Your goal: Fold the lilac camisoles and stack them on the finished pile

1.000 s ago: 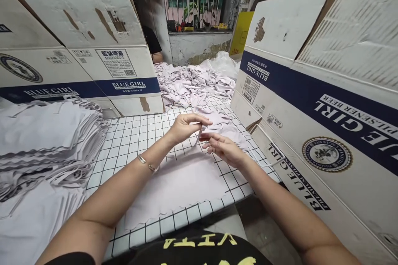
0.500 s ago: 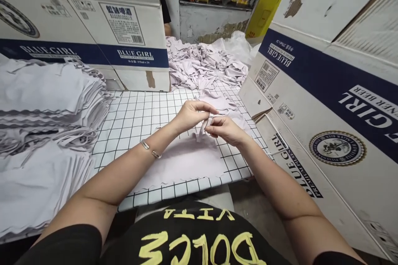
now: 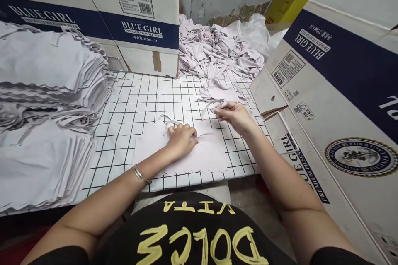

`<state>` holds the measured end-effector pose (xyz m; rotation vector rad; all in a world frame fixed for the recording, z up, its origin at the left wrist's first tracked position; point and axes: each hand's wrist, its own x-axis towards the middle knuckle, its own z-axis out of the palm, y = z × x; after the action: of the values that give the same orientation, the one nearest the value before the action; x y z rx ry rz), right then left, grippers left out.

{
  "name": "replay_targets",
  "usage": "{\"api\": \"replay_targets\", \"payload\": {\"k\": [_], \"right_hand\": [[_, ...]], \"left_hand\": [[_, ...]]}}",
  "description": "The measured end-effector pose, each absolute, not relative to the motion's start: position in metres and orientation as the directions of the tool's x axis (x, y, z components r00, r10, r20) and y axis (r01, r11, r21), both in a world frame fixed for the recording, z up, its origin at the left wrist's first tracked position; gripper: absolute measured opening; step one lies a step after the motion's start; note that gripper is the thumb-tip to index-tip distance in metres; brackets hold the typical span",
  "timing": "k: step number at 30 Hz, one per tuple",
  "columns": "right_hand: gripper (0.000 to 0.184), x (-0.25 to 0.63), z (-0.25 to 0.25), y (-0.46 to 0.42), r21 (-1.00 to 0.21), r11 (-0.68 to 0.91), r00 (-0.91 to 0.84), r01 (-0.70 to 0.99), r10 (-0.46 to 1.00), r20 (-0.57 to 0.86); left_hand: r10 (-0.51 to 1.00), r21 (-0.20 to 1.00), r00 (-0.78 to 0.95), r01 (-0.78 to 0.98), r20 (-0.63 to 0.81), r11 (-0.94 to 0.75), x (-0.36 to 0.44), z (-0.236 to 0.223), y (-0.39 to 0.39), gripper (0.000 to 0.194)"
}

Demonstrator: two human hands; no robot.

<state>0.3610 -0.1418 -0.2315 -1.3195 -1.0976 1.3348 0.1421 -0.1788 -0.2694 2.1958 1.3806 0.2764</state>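
A flat, pale lilac fabric panel (image 3: 209,154) with a thin, wavy near edge lies near the front of the white, black-gridded table (image 3: 146,101). The left hand (image 3: 182,138) rests on it, fingers bent, any grip unclear; the right hand (image 3: 234,116) pinches a narrow, curling pale fabric strap (image 3: 206,107) at the panel's far right.

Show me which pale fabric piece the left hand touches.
The fabric piece lying flat by itself in the middle, unlike the stacked pieces and the crumpled pieces.
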Motion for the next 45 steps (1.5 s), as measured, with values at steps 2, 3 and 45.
{"api": "replay_targets", "payload": {"k": [2, 3, 45], "right_hand": [[0.032, 0.351, -0.241, -0.150, -0.972, -0.234, -0.111, -0.008, 0.967, -0.231], [0.032, 0.348, -0.246, -0.154, -0.968, -0.250, -0.142, -0.009, 0.959, -0.246], [0.017, 0.332, -0.264, -0.186, -0.808, 0.224, -0.413, 0.545, 0.910, -0.026]], "left_hand": [[0.878, 0.574, 0.469, 0.746, -0.095, -0.337, 0.143, -0.269, -0.177, 0.006], [0.877, 0.592, 0.473, 0.732, -0.085, -0.338, 0.143, -0.269, -0.177, 0.005], [0.865, 0.659, 0.485, 0.694, -0.131, -0.290, 0.142, -0.273, -0.178, 0.018]]}}
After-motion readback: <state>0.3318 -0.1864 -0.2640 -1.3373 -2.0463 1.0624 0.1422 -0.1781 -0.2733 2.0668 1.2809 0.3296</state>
